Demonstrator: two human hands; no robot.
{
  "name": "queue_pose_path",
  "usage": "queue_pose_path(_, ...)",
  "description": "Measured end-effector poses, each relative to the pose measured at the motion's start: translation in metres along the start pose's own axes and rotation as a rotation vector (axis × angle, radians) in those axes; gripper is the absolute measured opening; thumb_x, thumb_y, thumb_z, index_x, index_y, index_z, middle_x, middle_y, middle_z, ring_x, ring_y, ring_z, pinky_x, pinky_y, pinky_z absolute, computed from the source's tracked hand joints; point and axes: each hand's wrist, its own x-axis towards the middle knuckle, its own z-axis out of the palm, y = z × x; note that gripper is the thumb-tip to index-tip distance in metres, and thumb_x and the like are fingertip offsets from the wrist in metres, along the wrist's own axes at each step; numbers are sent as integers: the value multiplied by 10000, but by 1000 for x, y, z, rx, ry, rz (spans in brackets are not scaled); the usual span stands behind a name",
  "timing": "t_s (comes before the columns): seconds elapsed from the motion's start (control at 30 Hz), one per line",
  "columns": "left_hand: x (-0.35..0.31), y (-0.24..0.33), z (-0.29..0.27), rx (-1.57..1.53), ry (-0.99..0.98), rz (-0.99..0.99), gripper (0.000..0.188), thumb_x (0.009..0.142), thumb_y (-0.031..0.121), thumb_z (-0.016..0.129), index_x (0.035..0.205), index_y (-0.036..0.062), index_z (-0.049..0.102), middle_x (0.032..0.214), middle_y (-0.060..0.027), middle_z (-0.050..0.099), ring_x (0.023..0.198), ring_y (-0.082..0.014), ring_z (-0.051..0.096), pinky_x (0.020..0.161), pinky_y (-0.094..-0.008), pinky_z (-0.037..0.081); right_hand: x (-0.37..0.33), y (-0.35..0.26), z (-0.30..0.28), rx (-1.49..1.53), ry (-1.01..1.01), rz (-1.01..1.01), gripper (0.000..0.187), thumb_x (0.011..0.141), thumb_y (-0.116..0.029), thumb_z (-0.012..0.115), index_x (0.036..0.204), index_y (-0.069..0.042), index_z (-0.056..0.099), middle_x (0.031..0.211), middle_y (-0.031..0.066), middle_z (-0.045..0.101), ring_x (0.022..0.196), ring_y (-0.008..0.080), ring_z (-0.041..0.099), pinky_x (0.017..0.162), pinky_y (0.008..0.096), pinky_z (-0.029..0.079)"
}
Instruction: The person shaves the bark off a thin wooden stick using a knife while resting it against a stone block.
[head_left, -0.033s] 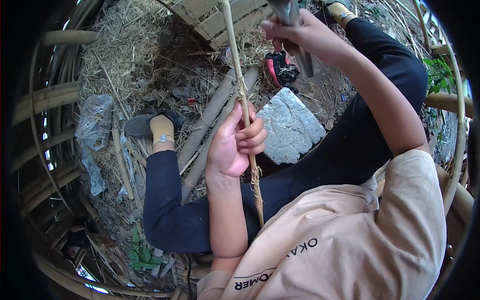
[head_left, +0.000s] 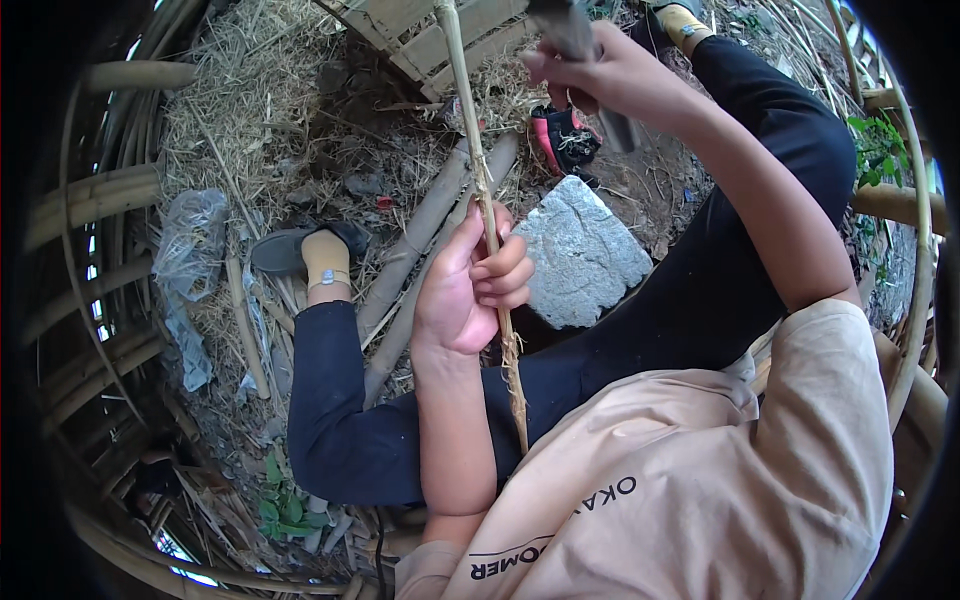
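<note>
My left hand [head_left: 465,275] is wrapped round a long, thin wooden stick [head_left: 460,65]. The stick runs upright through the fist, with frayed, peeling bark along its lower part and its bottom end near my shirt. At the upper right, my right hand [head_left: 590,72] grips a grey metal tool [head_left: 565,28]. One part of it shows above the fist and another below. Motion blur and the fingers hide what kind of tool it is. Between my legs, just right of the left hand, lies a pale, angular stone block [head_left: 580,255].
A red and black object [head_left: 565,138] lies beyond the stone. Two bamboo poles [head_left: 415,245] cross the ground left of it. A wooden slatted crate [head_left: 465,35] stands at the far side, with straw [head_left: 235,95] and a clear plastic bag [head_left: 190,245] to the left.
The metal tool in my right hand has tilted and shifted slightly. My left hand and the stick stay in place.
</note>
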Motion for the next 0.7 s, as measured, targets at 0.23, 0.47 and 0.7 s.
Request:
queue_pose_path(0.23, -1, 4, 0, 62, 188, 123, 318, 1094, 315, 368, 1109, 47, 538, 611, 71, 283, 515, -27, 258, 431, -173, 232, -2, 1, 13, -396, 5, -165, 402, 918, -379, 714, 773, -14, 628, 599, 58, 566, 548, 149, 548, 545, 357, 410)
queue_pose_path(0.47, -3, -1, 6, 230, 266, 250, 285, 1089, 316, 404, 955, 81, 493, 629, 74, 296, 518, -18, 256, 432, -178, 232, -7, -9, 4, -588, 9, -171, 307, 877, -307, 745, 982, -19, 729, 766, 164, 696, 695, 291, 689, 671, 395, 535)
queue_pose_path(0.7, -6, -4, 15, 400, 391, 393, 319, 1090, 350, 399, 939, 81, 482, 640, 85, 275, 516, -10, 234, 423, -177, 213, -4, 5, -2, -671, 71, -403, 254, 881, -233, 745, 957, 6, 704, 741, 146, 682, 668, 302, 674, 636, 381, 529)
